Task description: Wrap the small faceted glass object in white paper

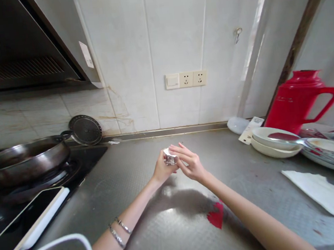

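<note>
Above the middle of the counter, my left hand (pixel 160 169) wraps round a small shiny silver object with a white top (pixel 169 156), perhaps foil. Its exact kind is too small to make out, and fingers hide part of it. From the other side my right hand (pixel 191 163) reaches over, its fingers stretched and a little apart, with the fingertips at the object's upper side. Two silvery bracelets (pixel 116 235) circle my left forearm. On the steel counter (pixel 149 238) below, a jagged red patch (pixel 216 215) shows beside my right forearm.
At left, a steel pan (pixel 30 161) sits on the black stove, with a phone (pixel 25 223) and white cable (pixel 62 238) in front. A round dark metal disc (pixel 85 130) leans on the wall. To the right are a red thermos (pixel 297 101), stacked bowls (pixel 274 149) and a white tissue (pixel 326 193).
</note>
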Available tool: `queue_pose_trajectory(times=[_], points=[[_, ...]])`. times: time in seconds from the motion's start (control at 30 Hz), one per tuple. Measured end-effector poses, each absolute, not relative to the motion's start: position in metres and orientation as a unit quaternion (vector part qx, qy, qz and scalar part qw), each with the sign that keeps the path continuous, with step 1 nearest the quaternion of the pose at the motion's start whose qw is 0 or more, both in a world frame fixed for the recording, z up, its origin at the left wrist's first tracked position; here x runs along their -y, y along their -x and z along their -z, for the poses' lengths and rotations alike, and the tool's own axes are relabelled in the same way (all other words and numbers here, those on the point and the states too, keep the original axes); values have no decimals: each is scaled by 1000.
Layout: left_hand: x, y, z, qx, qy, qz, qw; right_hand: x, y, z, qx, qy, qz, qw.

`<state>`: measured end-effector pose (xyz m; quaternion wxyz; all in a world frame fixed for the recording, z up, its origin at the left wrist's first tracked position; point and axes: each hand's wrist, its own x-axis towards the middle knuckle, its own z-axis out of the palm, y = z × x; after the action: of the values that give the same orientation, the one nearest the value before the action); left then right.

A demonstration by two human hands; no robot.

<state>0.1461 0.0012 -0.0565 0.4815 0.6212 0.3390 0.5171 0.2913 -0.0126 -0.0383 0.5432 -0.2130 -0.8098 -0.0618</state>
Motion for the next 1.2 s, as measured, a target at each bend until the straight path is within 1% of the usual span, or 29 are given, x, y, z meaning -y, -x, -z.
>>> queue_pose_trajectory(times=[0.1, 0.17, 0.33, 0.57, 0.7, 0.8, 0.9, 1.0, 1.1, 1.2], points=[[6, -146, 47, -339, -603, -513, 508, 12, -293, 37, 774, 247, 20, 583], [8, -145, 44, -340, -594, -518, 514, 12, -295, 36, 767, 247, 17, 592], [8, -144, 42, -339, -584, -522, 521, 13, -296, 38, 794, 198, 48, 573], [11, -145, 40, -345, -573, -513, 538, 9, -298, 38, 780, 234, 42, 579], [12, -145, 39, -344, -576, -510, 538, 9, -301, 36, 792, 203, 60, 572], [11, -145, 39, -344, -584, -506, 533, 10, -300, 36, 797, 191, 50, 570], [12, -146, 39, -344, -590, -506, 527, 11, -297, 35, 772, 239, -2, 589], [13, -147, 38, -353, -593, -503, 520, 10, -296, 32, 721, 314, -93, 610], [13, -147, 35, -358, -596, -503, 513, 8, -295, 30, 669, 354, -210, 619], [10, -145, 33, -358, -602, -509, 502, 6, -294, 27, 640, 327, -349, 601]])
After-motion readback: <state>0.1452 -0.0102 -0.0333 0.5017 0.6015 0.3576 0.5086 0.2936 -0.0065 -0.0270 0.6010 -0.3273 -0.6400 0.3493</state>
